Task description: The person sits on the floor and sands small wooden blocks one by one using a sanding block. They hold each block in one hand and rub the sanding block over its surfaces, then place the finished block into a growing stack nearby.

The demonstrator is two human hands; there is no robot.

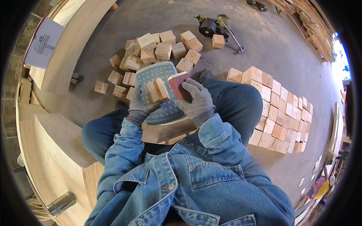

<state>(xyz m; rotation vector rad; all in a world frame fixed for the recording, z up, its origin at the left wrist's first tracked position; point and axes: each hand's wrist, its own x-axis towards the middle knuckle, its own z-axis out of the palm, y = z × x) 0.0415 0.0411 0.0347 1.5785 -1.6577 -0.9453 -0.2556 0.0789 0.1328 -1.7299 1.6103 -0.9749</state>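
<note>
My left hand (138, 108), in a grey knit glove, grips a squarish wood block (157, 90) whose striped, layered side faces up. In my right hand (197, 100), gloved alike, is a reddish-brown sanding block (177, 86), held tilted with its face towards the wood block. A small gap shows between the two blocks. Both are held above a blue-grey plastic stool top (158, 71) with a raised pattern, which stands between my bent knees. My fingertips under the wood block are partly hidden.
Loose wood blocks (147, 43) lie heaped on the floor beyond the stool. Many more stand in tight rows (279, 113) at the right. A nail gun (215, 25) rests at the back beside a single block (218, 41). Large laminated beams (71, 49) flank my left side; stacked boards (301, 22) line the far right.
</note>
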